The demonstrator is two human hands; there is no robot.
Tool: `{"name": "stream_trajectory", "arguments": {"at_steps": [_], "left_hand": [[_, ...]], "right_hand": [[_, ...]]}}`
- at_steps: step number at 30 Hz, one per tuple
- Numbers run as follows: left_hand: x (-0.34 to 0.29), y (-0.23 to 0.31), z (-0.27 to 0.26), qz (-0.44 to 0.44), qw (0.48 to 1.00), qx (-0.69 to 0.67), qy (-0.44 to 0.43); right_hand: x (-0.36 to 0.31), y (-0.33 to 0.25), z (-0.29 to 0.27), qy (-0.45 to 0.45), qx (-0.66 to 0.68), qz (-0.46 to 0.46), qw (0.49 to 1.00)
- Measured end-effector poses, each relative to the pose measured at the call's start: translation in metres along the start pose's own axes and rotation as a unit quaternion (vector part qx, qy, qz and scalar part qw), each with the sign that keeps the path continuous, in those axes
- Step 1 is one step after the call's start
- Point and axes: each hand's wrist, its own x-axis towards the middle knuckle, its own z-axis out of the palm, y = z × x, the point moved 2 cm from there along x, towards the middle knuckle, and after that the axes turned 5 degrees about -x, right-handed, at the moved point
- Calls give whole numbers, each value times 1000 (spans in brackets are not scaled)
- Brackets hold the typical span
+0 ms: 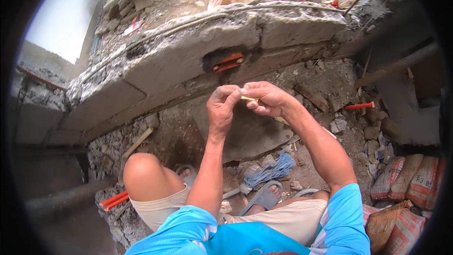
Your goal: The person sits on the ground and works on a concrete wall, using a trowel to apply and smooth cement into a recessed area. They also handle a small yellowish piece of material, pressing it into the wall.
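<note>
My left hand (pixel 223 106) and my right hand (pixel 268 99) meet in front of the low block wall, fingertips pinched together. Between them is a small, pale yellow, narrow piece (pixel 249 98); its exact kind is too small to make out. A whitish tip shows at the touching fingers. Just above the hands, a rough hole in the wall holds an orange electrical box (pixel 228 63), tilted, with pale spots at its ends. The hands are apart from this box.
The broken concrete block wall (pixel 188 52) curves across ahead. Orange pipes lie at the right (pixel 359 106) and at the lower left (pixel 114 200). A blue strap bundle (pixel 271 170) lies by my sandalled foot (pixel 264 197). Filled sacks (pixel 409 179) sit at the right among rubble.
</note>
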Motion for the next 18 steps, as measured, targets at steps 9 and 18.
{"name": "stream_trajectory", "arguments": {"at_steps": [9,18], "left_hand": [[-3,-39,-7,-61,981,-27,181],[18,-55,-18,-37,970,-53,236]], "right_hand": [[25,23,10,194,-161,-144,957],[39,21,19,242,-120,-210,940]]}}
